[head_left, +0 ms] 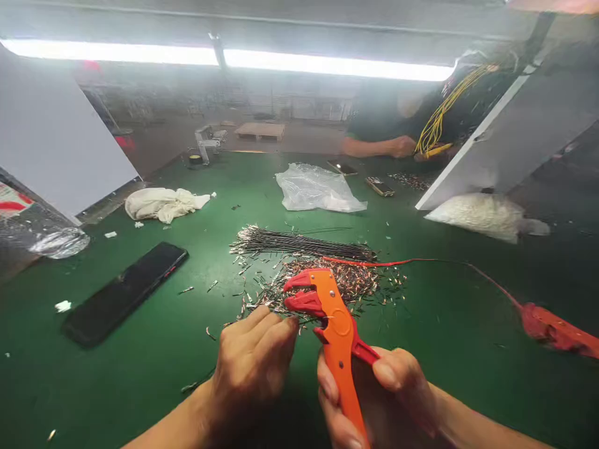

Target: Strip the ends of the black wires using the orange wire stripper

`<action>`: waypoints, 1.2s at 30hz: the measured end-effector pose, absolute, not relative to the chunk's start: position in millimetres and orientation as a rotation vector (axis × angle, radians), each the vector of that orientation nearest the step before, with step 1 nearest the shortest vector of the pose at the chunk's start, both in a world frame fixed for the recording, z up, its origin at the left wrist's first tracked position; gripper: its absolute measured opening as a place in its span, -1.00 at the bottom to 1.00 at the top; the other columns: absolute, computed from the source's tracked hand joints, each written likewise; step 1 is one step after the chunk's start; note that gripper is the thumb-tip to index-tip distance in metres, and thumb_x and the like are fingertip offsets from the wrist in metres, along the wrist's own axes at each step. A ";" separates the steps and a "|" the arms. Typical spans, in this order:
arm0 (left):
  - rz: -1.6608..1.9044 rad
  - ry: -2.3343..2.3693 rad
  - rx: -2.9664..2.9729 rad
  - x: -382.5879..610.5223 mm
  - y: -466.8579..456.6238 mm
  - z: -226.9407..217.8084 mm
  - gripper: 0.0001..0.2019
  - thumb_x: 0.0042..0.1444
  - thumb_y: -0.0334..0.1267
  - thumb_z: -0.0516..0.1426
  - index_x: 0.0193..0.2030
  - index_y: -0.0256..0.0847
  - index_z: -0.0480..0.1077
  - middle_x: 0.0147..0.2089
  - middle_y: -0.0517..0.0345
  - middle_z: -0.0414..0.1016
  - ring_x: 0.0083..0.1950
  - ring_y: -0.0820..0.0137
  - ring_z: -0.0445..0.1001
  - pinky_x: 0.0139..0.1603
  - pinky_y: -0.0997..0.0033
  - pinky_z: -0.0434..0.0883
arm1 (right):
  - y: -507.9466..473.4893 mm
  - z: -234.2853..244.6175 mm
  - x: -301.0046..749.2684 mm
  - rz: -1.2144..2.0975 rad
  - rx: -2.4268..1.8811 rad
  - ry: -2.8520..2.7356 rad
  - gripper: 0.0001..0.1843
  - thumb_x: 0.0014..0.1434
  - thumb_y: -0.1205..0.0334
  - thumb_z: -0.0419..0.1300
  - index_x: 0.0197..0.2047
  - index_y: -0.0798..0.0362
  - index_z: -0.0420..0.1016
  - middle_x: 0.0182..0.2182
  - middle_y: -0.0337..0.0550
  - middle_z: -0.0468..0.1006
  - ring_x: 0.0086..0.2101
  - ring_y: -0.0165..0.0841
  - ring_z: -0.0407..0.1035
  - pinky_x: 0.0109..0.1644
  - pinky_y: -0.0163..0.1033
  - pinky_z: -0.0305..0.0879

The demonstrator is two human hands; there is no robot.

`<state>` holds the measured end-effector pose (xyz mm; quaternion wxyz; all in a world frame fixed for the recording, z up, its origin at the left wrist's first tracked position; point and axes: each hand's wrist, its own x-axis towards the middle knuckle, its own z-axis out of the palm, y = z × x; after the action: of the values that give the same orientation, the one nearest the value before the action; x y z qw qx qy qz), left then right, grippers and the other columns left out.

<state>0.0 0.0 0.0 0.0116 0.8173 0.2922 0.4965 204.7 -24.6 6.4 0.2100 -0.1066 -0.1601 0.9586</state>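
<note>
My right hand point(397, 386) is wrapped round an orange and red wire stripper point(340, 337), its thumb on the red lever and the jaws pointing up and left. Left of the tool, my left hand point(257, 355) is closed in a pinch on a thin dark wire point(306, 320). One end of that wire reaches the notch in the tool's side; a dark end point(189, 388) shows below the wrist. Just beyond the tool lies a heap of wire scraps point(350, 280). Behind it rests a bundle of black wires point(304, 243) with pale ends at the left.
A black phone point(126, 293) lies left on the green table point(449, 312). Farther back are a white cloth point(163, 204), a clear plastic bag point(318, 187) and a white bag point(477, 215). A red cord leads to another red-orange tool point(561, 330). Opposite, a person's hands hold yellow wires point(437, 125).
</note>
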 end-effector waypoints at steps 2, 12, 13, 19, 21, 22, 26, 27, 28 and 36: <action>1.513 0.905 2.550 2.4 -3.7 -1.0 -0.76 0.09 -0.67 0.12 -0.18 -0.30 0.34 -0.53 0.23 0.30 -0.48 0.47 0.15 -0.49 0.45 0.12 | -26.8 8.3 204.9 2.643 -0.267 -0.452 -0.51 -0.12 0.02 0.25 -0.20 0.23 0.47 -0.51 -0.04 0.56 -0.48 -0.33 0.42 -0.25 -0.24 0.29; 1.445 0.810 2.584 0.8 -8.8 -3.0 -0.69 0.13 -0.63 0.08 0.01 -0.40 0.35 -0.47 0.08 0.40 -0.46 0.43 0.20 -0.48 0.42 0.18 | -33.6 2.8 202.2 2.513 -0.118 -0.453 -0.64 0.01 0.11 0.17 -0.24 0.25 0.49 -0.61 -0.16 0.42 -0.60 -0.45 0.26 -0.48 -0.40 0.19; 1.441 0.813 2.579 0.3 -9.6 -3.3 -0.69 0.13 -0.63 0.07 0.02 -0.40 0.36 -0.47 0.08 0.40 -0.46 0.43 0.20 -0.48 0.42 0.18 | -33.8 3.2 201.7 2.510 -0.117 -0.452 -0.65 0.02 0.11 0.17 -0.25 0.25 0.49 -0.61 -0.16 0.42 -0.61 -0.46 0.26 -0.47 -0.40 0.19; 1.436 0.827 2.587 2.0 -12.1 -5.7 -0.72 0.14 -0.63 0.07 -0.02 -0.41 0.37 -0.48 0.07 0.39 -0.47 0.43 0.20 -0.51 0.43 0.16 | -36.1 5.8 200.0 2.470 -0.147 -0.494 -0.71 0.08 0.11 0.17 -0.28 0.20 0.47 -0.65 -0.24 0.37 -0.67 -0.51 0.16 -0.52 -0.42 0.14; 1.440 0.824 2.580 3.3 -11.8 -4.8 -0.72 0.14 -0.63 0.07 -0.02 -0.42 0.37 -0.48 0.07 0.39 -0.47 0.43 0.20 -0.52 0.43 0.16 | -37.0 4.7 199.8 2.460 -0.146 -0.502 -0.71 0.10 0.10 0.18 -0.28 0.20 0.46 -0.66 -0.26 0.35 -0.68 -0.52 0.15 -0.54 -0.43 0.14; 1.440 0.821 2.571 3.8 -11.8 -3.8 -0.73 0.15 -0.63 0.07 -0.02 -0.42 0.37 -0.49 0.08 0.38 -0.48 0.44 0.20 -0.52 0.44 0.16 | -37.6 3.6 199.7 2.459 -0.151 -0.509 -0.71 0.11 0.09 0.19 -0.28 0.20 0.46 -0.66 -0.26 0.35 -0.69 -0.52 0.15 -0.56 -0.44 0.13; 1.404 0.789 2.526 5.5 -12.4 0.8 -0.77 0.17 -0.61 0.05 -0.05 -0.43 0.37 -0.50 0.07 0.38 -0.48 0.44 0.23 -0.52 0.44 0.21 | -40.1 -2.6 199.1 2.441 -0.202 -0.544 -0.66 0.09 0.06 0.24 -0.30 0.24 0.47 -0.66 -0.21 0.37 -0.67 -0.51 0.19 -0.62 -0.47 0.12; 1.402 0.777 2.528 5.9 -12.4 1.2 -0.77 0.18 -0.61 0.04 -0.05 -0.44 0.37 -0.50 0.06 0.39 -0.49 0.43 0.24 -0.53 0.44 0.21 | -40.7 -4.1 198.7 2.430 -0.219 -0.547 -0.64 0.09 0.05 0.25 -0.31 0.25 0.47 -0.66 -0.21 0.38 -0.67 -0.51 0.20 -0.62 -0.48 0.12; 1.408 0.769 2.536 6.3 -12.3 1.1 -0.77 0.18 -0.61 0.04 -0.05 -0.44 0.37 -0.50 0.05 0.40 -0.49 0.43 0.23 -0.54 0.45 0.20 | -41.1 -5.3 198.1 2.418 -0.231 -0.545 -0.63 0.09 0.03 0.25 -0.32 0.25 0.47 -0.67 -0.21 0.37 -0.68 -0.51 0.20 -0.62 -0.48 0.13; 1.422 0.839 2.561 9.9 -11.1 -3.8 -0.72 0.22 -0.55 0.00 0.03 -0.35 0.34 -0.51 0.13 0.38 -0.50 0.43 0.28 -0.54 0.46 0.27 | -40.3 -4.1 193.7 2.437 -0.246 -0.489 -0.59 0.11 -0.08 0.15 -0.38 0.16 0.42 -0.70 -0.21 0.43 -0.71 -0.51 0.22 -0.48 -0.38 0.25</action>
<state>9.9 -11.1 -3.8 0.0473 0.8395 0.2751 0.4662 193.7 -40.3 -4.1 0.3164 -0.0936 -0.1856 0.9256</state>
